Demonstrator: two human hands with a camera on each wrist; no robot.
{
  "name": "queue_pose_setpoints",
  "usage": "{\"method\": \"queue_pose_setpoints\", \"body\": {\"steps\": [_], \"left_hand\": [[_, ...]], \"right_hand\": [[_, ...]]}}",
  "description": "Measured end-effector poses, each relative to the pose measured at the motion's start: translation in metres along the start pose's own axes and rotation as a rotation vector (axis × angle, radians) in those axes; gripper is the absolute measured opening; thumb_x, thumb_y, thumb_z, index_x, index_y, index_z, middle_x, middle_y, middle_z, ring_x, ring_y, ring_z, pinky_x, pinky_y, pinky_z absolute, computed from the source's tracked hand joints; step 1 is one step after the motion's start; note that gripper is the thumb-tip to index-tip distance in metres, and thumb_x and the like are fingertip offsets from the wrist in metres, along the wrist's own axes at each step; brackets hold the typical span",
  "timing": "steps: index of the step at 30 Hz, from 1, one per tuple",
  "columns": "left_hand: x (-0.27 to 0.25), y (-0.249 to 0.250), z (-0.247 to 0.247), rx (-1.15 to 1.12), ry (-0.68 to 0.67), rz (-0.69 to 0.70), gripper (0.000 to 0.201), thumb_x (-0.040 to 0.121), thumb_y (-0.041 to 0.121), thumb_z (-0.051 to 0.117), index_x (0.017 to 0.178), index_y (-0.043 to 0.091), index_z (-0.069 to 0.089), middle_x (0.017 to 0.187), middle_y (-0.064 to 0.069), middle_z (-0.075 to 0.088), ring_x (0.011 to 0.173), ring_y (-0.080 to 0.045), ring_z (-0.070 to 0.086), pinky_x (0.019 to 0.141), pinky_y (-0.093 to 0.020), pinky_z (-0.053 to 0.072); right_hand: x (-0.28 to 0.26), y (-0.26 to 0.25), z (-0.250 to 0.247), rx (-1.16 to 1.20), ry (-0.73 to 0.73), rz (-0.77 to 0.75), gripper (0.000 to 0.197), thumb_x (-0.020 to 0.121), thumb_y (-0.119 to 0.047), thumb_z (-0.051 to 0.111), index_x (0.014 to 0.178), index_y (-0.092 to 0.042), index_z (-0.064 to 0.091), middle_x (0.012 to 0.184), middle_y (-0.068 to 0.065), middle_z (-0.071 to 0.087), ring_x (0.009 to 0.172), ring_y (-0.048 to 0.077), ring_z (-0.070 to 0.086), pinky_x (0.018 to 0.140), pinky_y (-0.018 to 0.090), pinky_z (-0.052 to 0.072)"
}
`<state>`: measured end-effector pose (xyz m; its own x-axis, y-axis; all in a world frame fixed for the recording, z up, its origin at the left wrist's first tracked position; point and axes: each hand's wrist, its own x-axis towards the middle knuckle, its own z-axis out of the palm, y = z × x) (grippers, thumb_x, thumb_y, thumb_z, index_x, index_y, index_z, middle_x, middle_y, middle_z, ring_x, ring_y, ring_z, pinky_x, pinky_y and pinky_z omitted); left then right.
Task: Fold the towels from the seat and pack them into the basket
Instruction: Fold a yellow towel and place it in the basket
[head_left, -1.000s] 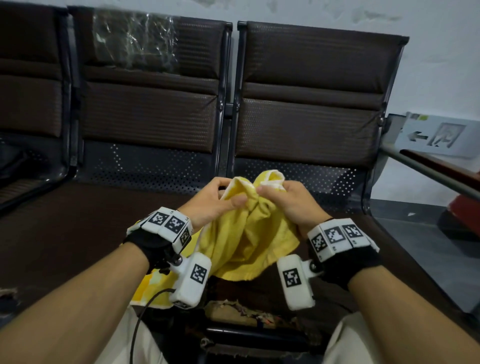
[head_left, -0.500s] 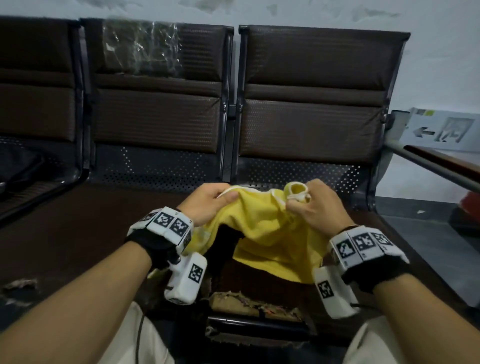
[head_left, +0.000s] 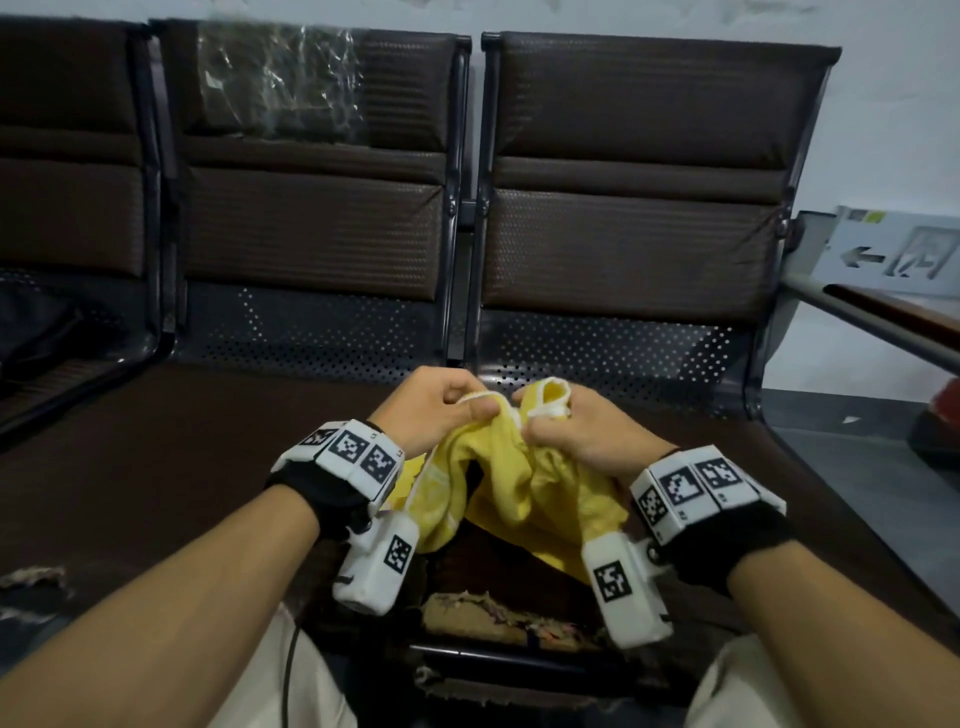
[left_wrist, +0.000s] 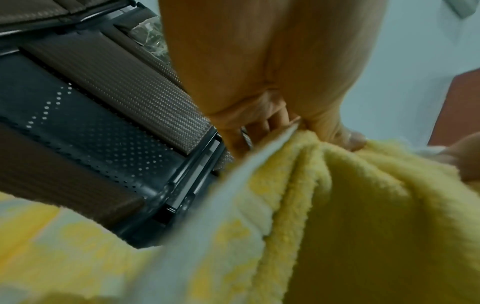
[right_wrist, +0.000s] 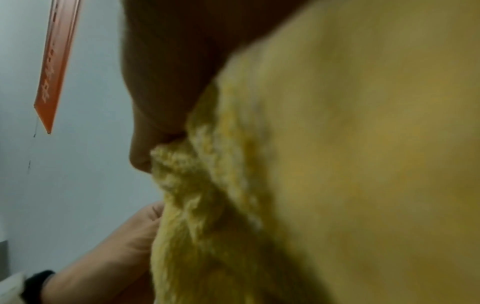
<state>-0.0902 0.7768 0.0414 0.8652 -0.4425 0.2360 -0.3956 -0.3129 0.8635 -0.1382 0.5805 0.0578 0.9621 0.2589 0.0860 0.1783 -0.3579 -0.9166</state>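
Two hands bunch a fluffy yellow terry towel (head_left: 524, 483) above a dark brown padded seat (head_left: 156, 467).

The left hand (head_left: 431, 410) and right hand (head_left: 576, 431), nearly touching, each pinch its white-trimmed edge; the cloth sags between the wrists.

Head cam looks fwd/down over both forearms at seats (head_left: 322, 218). Wrist cams sit very close, looking along palms, L toward seatback, R toward wall; all three share yellow towel (head_left: 524, 483).
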Motion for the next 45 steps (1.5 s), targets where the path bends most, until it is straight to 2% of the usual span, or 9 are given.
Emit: {"method": "queue_pose_setpoints", "body": {"steps": [4, 9, 14, 18, 24, 28, 35, 39, 45], "left_hand": [[-0.001, -0.008, -0.002, 0.053, -0.040, -0.042, 0.009, 0.078, 0.026, 0.073, 0.084, 0.021, 0.069, 0.081, -0.003, 0.074, 0.077, -0.013, 0.069, 0.073, -0.034, 0.055], [-0.004, -0.009, 0.002, 0.112, -0.077, -0.017, 0.012, 0.085, 0.026, 0.066, 0.095, 0.020, 0.070, 0.093, 0.006, 0.073, 0.090, -0.009, 0.067, 0.083, -0.028, 0.053], [-0.007, -0.008, -0.005, 0.356, 0.047, -0.037, 0.030, 0.094, 0.029, 0.054, 0.065, 0.028, 0.055, 0.057, 0.011, 0.052, 0.056, -0.003, 0.049, 0.059, -0.028, 0.037], [-0.008, -0.005, -0.007, 0.505, -0.002, -0.189, 0.023, 0.097, 0.027, 0.049, 0.078, 0.021, 0.060, 0.073, 0.000, 0.059, 0.069, -0.016, 0.055, 0.061, -0.030, 0.037], [-0.013, -0.005, -0.011, 0.511, -0.124, -0.377, 0.028, 0.096, 0.033, 0.049, 0.073, 0.020, 0.059, 0.073, -0.002, 0.058, 0.070, -0.016, 0.055, 0.062, -0.028, 0.038], [-0.008, -0.001, -0.011, 0.425, 0.003, -0.449, 0.047, 0.093, 0.047, 0.048, 0.060, 0.014, 0.054, 0.059, -0.004, 0.049, 0.056, -0.017, 0.048, 0.057, -0.029, 0.032], [-0.001, 0.000, -0.013, -0.014, 0.236, -0.531, 0.050, 0.086, 0.050, 0.058, 0.086, 0.000, 0.067, 0.088, -0.018, 0.067, 0.084, -0.029, 0.065, 0.083, -0.035, 0.049], [-0.001, 0.006, -0.009, -0.436, 0.198, -0.561, 0.030, 0.087, 0.019, 0.066, 0.111, 0.001, 0.065, 0.100, -0.017, 0.070, 0.094, -0.029, 0.067, 0.086, -0.041, 0.055], [0.006, 0.006, -0.008, -0.753, 0.200, -0.509, 0.030, 0.085, -0.004, 0.058, 0.115, -0.004, 0.061, 0.089, -0.014, 0.068, 0.078, -0.020, 0.067, 0.074, -0.029, 0.058]], "right_hand": [[0.002, 0.001, -0.010, -0.073, 0.143, 0.032, 0.012, 0.079, -0.006, 0.064, 0.067, -0.008, 0.064, 0.063, -0.002, 0.057, 0.060, 0.006, 0.053, 0.058, 0.025, 0.043], [0.003, -0.002, -0.027, 0.219, 0.490, 0.034, 0.016, 0.081, -0.013, 0.067, 0.066, -0.012, 0.062, 0.066, 0.001, 0.062, 0.066, 0.015, 0.059, 0.058, 0.025, 0.048], [-0.001, -0.006, -0.045, 0.440, 0.691, 0.005, 0.012, 0.075, -0.020, 0.066, 0.070, -0.012, 0.059, 0.068, 0.005, 0.058, 0.068, 0.019, 0.057, 0.061, 0.032, 0.048], [-0.004, 0.005, -0.053, 0.398, 0.775, 0.014, 0.013, 0.067, -0.021, 0.067, 0.066, -0.013, 0.057, 0.063, 0.000, 0.054, 0.062, 0.013, 0.052, 0.054, 0.027, 0.044], [-0.008, 0.041, -0.044, 0.017, 0.434, 0.267, 0.032, 0.068, -0.019, 0.084, 0.093, -0.014, 0.064, 0.084, -0.001, 0.070, 0.072, 0.008, 0.066, 0.061, 0.022, 0.052], [-0.010, 0.045, -0.042, -0.290, 0.204, 0.412, 0.053, 0.067, -0.017, 0.084, 0.116, -0.014, 0.064, 0.107, 0.002, 0.069, 0.099, 0.018, 0.064, 0.092, 0.036, 0.050], [-0.014, 0.042, -0.046, -0.700, 0.185, 0.346, 0.015, 0.089, -0.021, 0.060, 0.098, -0.021, 0.073, 0.087, 0.000, 0.064, 0.089, 0.015, 0.059, 0.069, 0.022, 0.040], [-0.008, 0.039, -0.046, -0.546, 0.258, 0.307, 0.011, 0.095, -0.025, 0.052, 0.098, -0.021, 0.061, 0.090, 0.001, 0.061, 0.087, 0.019, 0.060, 0.064, 0.028, 0.045], [0.000, 0.012, -0.036, 0.198, 0.370, -0.017, 0.012, 0.094, -0.009, 0.054, 0.092, -0.014, 0.066, 0.060, -0.007, 0.060, 0.052, 0.005, 0.053, 0.048, 0.018, 0.044]]}}
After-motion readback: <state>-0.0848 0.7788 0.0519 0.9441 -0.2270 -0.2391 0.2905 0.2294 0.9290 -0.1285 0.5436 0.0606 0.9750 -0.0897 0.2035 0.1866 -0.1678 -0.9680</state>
